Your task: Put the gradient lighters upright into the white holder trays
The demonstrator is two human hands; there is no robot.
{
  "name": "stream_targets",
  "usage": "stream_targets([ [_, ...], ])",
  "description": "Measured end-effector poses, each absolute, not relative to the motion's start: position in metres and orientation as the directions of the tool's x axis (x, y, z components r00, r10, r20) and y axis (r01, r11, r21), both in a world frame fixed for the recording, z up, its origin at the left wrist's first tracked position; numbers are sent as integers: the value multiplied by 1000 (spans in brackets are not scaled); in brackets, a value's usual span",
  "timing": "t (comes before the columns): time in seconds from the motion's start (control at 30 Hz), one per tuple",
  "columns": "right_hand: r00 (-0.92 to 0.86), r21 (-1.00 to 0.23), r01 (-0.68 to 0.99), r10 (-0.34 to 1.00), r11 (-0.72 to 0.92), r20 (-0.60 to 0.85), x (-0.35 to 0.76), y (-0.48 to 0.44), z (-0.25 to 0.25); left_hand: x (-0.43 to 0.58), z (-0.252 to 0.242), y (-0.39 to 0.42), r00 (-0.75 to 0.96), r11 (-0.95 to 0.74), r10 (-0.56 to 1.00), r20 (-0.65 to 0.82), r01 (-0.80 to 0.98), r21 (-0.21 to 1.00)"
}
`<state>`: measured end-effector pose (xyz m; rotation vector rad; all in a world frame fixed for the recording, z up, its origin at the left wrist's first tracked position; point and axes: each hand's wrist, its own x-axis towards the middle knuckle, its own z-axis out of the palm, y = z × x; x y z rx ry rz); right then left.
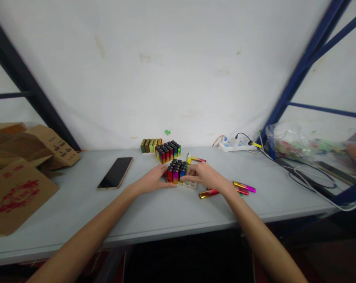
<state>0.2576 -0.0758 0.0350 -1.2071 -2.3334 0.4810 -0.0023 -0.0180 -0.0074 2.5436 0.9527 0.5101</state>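
A pale tray (190,184) with round holes stands at the middle of the table, partly filled with upright shiny lighters (175,176) with black tops. My left hand (152,179) grips the tray's left side, its thumb along the front and its fingers at the side. At the right end of the lighters is my right hand (203,175), its fingers pinched together over the holes. Whatever lies between those fingertips is hidden. Loose metallic lighter-like tubes (244,186) lie beside and under my right forearm, one of them a red and gold tube (209,193).
Behind stands a second filled block of lighters (168,151), next to a gold-green block (151,145). A phone (115,173) lies to the left, near cardboard boxes (24,188). A power strip (235,144) with cables sits at the back right, by a blue frame post (296,78).
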Motion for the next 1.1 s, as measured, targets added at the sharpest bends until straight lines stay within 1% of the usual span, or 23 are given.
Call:
stream_targets([
  [0.07,-517,-573,623,830,532,209,277,-77,44,-2,-7,-18,695,-692,689,206,545,474],
  [0.13,-456,-605,651,874,458,170,308,-76,51,-2,-6,-19,679,-679,704,210,554,482],
  [0.17,-411,-600,685,899,414,151,326,-76,54,-2,-7,-18,675,-676,707,211,558,482],
  [0.27,-234,-528,825,972,202,6,381,-77,58,-4,-9,-17,674,-674,711,200,572,467],
  [0.33,-110,-444,895,985,40,-133,411,-80,59,-5,-10,-15,672,-673,715,193,587,449],
  [0.37,-81,-416,909,977,-8,-196,423,-82,59,-5,-10,-15,672,-673,716,190,593,442],
  [0.43,-49,-382,922,956,-68,-289,439,-85,58,-5,-10,-15,677,-678,711,188,590,439],
  [0.5,-52,-371,924,931,-93,-361,446,-86,55,-4,-8,-15,689,-687,699,192,572,449],
  [0.63,-100,-379,922,895,-82,-435,444,-83,50,-2,-5,-17,688,-685,698,198,562,463],
  [0.7,-127,-397,916,897,-58,-424,439,-81,49,-2,-5,-17,683,-682,703,196,570,459],
  [0.77,-123,-420,907,924,-44,-361,433,-80,50,-3,-6,-17,686,-685,701,193,573,450],
  [0.8,-118,-447,894,944,-34,-307,430,-80,51,-3,-6,-17,687,-686,700,193,573,448],
  [0.87,-128,-547,837,975,8,-183,423,-80,53,-4,-7,-16,684,-683,703,195,573,453],
  [0.93,-172,-644,760,983,89,-67,415,-80,56,-4,-7,-16,679,-678,707,196,573,461],
  [0.97,-193,-662,737,981,137,-11,410,-80,57,-4,-7,-16,679,-679,707,199,571,462],
  [1.0,-200,-654,734,979,181,46,405,-80,59,-3,-7,-16,681,-682,704,202,569,459],
  [1.1,-186,-555,776,949,300,254,390,-76,62,-3,-7,-16,685,-687,702,197,576,443],
])
